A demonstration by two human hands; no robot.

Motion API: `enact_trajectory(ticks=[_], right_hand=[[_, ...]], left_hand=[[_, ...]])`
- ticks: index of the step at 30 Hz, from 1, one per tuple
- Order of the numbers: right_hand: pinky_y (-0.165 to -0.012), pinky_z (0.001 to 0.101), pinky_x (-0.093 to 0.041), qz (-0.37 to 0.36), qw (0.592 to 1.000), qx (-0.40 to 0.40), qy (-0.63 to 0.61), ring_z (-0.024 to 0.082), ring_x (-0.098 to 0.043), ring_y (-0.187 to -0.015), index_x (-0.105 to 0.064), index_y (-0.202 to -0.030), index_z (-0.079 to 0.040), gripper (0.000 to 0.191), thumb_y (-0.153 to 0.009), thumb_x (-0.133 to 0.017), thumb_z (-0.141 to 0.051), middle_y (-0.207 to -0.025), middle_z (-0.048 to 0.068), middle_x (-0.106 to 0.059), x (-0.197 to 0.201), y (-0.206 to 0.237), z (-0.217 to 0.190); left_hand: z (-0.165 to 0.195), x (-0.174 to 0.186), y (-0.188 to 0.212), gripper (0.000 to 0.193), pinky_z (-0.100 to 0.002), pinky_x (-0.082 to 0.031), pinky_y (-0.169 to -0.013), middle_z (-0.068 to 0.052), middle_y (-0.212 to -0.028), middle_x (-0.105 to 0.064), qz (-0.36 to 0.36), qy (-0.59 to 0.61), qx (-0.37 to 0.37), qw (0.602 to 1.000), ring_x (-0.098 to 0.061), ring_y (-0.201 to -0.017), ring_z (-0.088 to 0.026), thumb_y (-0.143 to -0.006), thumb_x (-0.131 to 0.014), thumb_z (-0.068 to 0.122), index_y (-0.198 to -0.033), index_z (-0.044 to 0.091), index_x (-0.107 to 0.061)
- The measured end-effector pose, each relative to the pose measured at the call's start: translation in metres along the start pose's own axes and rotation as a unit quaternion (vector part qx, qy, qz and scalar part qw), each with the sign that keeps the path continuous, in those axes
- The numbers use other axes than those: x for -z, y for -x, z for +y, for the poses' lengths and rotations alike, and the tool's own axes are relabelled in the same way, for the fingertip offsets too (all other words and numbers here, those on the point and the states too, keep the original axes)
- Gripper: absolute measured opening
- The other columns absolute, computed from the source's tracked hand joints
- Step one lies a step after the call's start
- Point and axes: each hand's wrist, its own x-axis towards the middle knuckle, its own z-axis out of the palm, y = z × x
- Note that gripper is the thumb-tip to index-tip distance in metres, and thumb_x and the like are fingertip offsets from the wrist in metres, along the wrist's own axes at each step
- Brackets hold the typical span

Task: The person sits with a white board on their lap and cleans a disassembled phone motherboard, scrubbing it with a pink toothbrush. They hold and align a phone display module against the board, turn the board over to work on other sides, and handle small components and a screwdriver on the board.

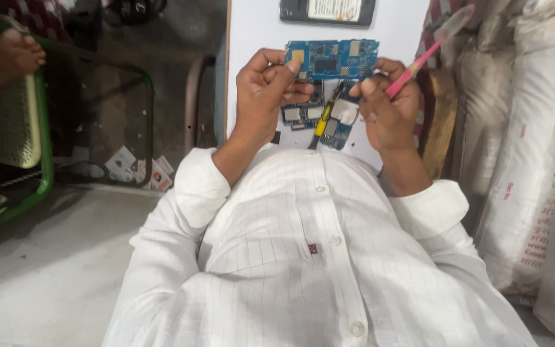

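White board (252, 26) is lying ahead, with stuffed sacks (528, 128) standing beside it. I am seeing the left hand (266, 96) pinching the blue circuit board (332, 59) above it, while the right hand (387, 109) is gripping a pink brush (419, 64) and touching the board's edge. Smaller boards (319, 119) are lying below.

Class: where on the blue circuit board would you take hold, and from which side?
By its bare short edges, coming in from the two ends. The blue circuit board is thin and flat, its face crowded with chips; the left hand already pinches its left end.
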Motion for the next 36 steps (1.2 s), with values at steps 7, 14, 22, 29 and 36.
enact_trajectory(ticks=[7, 14, 22, 29, 36], right_hand=[[-0.046, 0.0182, -0.033, 0.000, 1.000, 0.010, -0.002, 0.005, -0.046, -0.050, -0.055, -0.135, -0.001, 0.033, -0.108, -0.073, -0.009, -0.091, 0.017, -0.073, 0.000, 0.001, -0.008], [-0.045, 0.0204, -0.032, 0.005, 1.000, 0.028, 0.007, 0.006, -0.042, -0.048, -0.058, -0.117, -0.002, 0.016, -0.114, -0.068, -0.015, -0.089, 0.016, -0.072, 0.006, -0.003, -0.007], [-0.046, 0.0219, -0.032, -0.004, 0.999, 0.038, 0.022, 0.007, -0.041, -0.048, -0.060, -0.112, -0.004, 0.015, -0.117, -0.062, -0.018, -0.089, 0.016, -0.072, 0.002, 0.000, -0.008], [-0.047, 0.0244, -0.032, -0.005, 0.999, 0.039, 0.036, 0.009, -0.042, -0.048, -0.062, -0.104, -0.004, 0.024, -0.118, -0.061, -0.023, -0.089, 0.016, -0.072, -0.002, 0.001, -0.010], [-0.046, 0.0235, -0.030, -0.002, 0.999, 0.037, 0.035, 0.008, -0.041, -0.047, -0.063, -0.105, -0.005, 0.023, -0.117, -0.062, -0.025, -0.088, 0.016, -0.073, -0.003, 0.001, -0.010]], left_hand=[[-0.006, -0.004, 0.003, 0.019, -0.030, -0.068, -0.069, -0.011, -0.090, -0.077, -0.044, 0.000, -0.006, 0.999, -0.078, -0.081, -0.018, -0.103, -0.070, 0.018, -0.111, 0.004, -0.061], [-0.006, 0.001, 0.001, 0.017, -0.031, -0.069, -0.071, -0.012, -0.093, -0.077, -0.062, 0.002, -0.023, 0.998, -0.079, -0.083, -0.018, -0.105, -0.070, 0.019, -0.110, 0.005, -0.061], [-0.003, 0.005, 0.001, 0.012, -0.032, -0.068, -0.071, -0.013, -0.093, -0.077, -0.063, 0.028, -0.013, 0.998, -0.078, -0.083, -0.020, -0.107, -0.069, 0.016, -0.106, 0.006, -0.062], [-0.001, 0.007, 0.002, 0.013, -0.033, -0.068, -0.072, -0.015, -0.095, -0.077, -0.067, 0.018, -0.022, 0.997, -0.079, -0.083, -0.021, -0.107, -0.069, 0.016, -0.107, 0.005, -0.063], [-0.004, 0.010, 0.001, 0.012, -0.033, -0.068, -0.071, -0.016, -0.095, -0.077, -0.065, 0.025, -0.023, 0.997, -0.079, -0.082, -0.022, -0.108, -0.069, 0.015, -0.108, 0.005, -0.063]])
